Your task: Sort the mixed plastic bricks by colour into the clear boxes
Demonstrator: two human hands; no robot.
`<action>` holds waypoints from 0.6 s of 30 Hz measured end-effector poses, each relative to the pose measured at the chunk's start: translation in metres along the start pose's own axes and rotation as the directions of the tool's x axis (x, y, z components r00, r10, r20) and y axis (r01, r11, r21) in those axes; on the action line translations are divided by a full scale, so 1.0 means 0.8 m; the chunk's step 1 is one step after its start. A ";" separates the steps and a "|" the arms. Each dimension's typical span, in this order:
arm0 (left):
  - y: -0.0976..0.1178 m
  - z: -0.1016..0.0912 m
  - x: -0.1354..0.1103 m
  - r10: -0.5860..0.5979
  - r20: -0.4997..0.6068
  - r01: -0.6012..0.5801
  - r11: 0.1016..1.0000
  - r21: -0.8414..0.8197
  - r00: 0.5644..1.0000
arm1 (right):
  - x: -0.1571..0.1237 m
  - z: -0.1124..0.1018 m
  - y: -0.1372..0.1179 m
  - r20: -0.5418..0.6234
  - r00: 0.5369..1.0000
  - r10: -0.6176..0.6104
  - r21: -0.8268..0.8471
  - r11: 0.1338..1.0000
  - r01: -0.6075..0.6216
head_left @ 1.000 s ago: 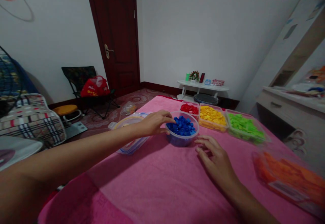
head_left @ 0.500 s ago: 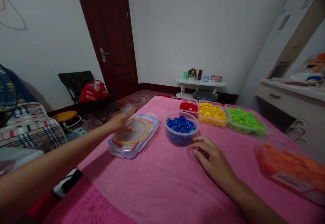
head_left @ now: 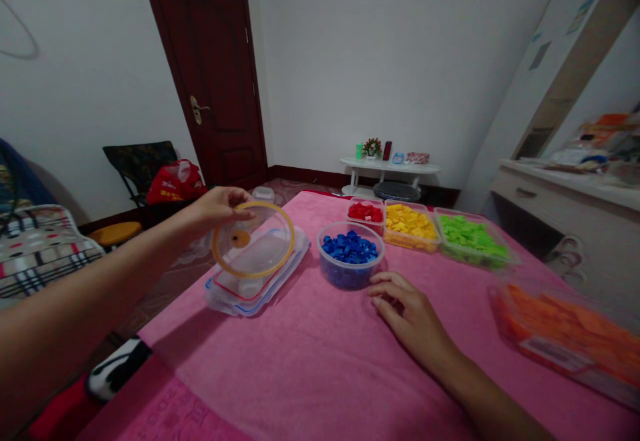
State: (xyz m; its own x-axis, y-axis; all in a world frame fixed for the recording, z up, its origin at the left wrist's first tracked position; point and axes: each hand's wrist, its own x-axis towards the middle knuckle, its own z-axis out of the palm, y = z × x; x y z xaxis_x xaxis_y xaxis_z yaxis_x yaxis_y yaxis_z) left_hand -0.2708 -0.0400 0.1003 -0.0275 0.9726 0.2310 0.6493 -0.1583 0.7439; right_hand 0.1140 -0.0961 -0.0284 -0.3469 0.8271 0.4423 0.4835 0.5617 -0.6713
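Yellow-rimmed lid (head_left: 254,241) aslant, upper edge between the left fingers (head_left: 244,214).

A dark red door (head_left: 215,88) stands in a pale wall (head_left: 360,61) — a dark folding chair (head_left: 137,161) to its left, a low white stand (head_left: 377,164) to its right — above patterned reddish floor (head_left: 285,188).

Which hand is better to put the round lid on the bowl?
Probably the left hand: it holds the lid by its edge. The right hand holds no lid and rests beside the bowl, so it might steady it.
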 end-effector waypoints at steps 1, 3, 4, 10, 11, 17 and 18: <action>0.023 0.003 -0.006 0.101 -0.036 -0.102 0.995 -0.021 0.994 | 0.001 0.001 -0.001 -0.002 1.000 0.000 0.012 1.000 0.000; 0.065 0.021 -0.017 0.308 -0.238 -0.309 0.950 0.035 0.921 | 0.002 0.002 -0.002 -0.005 1.000 -0.004 0.028 1.000 0.004; 0.082 0.037 -0.022 0.411 -0.288 -0.400 0.911 0.099 0.865 | 0.003 0.003 -0.003 -0.003 1.000 -0.008 0.031 1.000 0.008; 0.092 0.175 -0.034 0.742 -0.125 -0.726 0.670 0.156 0.658 | -0.004 -0.004 0.004 -0.096 0.993 0.073 0.027 0.997 -0.070; 0.085 0.192 -0.036 0.757 -0.026 -0.749 0.651 0.123 0.653 | -0.006 -0.006 0.006 -0.136 0.982 0.129 0.053 0.991 -0.123; 0.070 0.193 -0.049 0.684 0.239 -0.679 0.724 -0.118 0.689 | 0.002 -0.010 0.016 -0.218 0.882 0.419 0.321 0.884 -0.340; 0.070 0.185 -0.049 0.645 0.202 -0.635 0.763 -0.120 0.737 | 0.006 -0.009 0.015 -0.219 0.873 0.436 0.353 0.869 -0.345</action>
State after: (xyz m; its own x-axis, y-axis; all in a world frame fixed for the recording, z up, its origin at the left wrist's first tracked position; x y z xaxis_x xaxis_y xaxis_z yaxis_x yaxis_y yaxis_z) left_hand -0.1209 -0.0621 0.0402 0.5518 0.6491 0.5236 0.4221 -0.7589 0.4959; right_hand 0.1241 -0.0849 -0.0300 0.0840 0.9710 0.2238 0.2561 0.1960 -0.9466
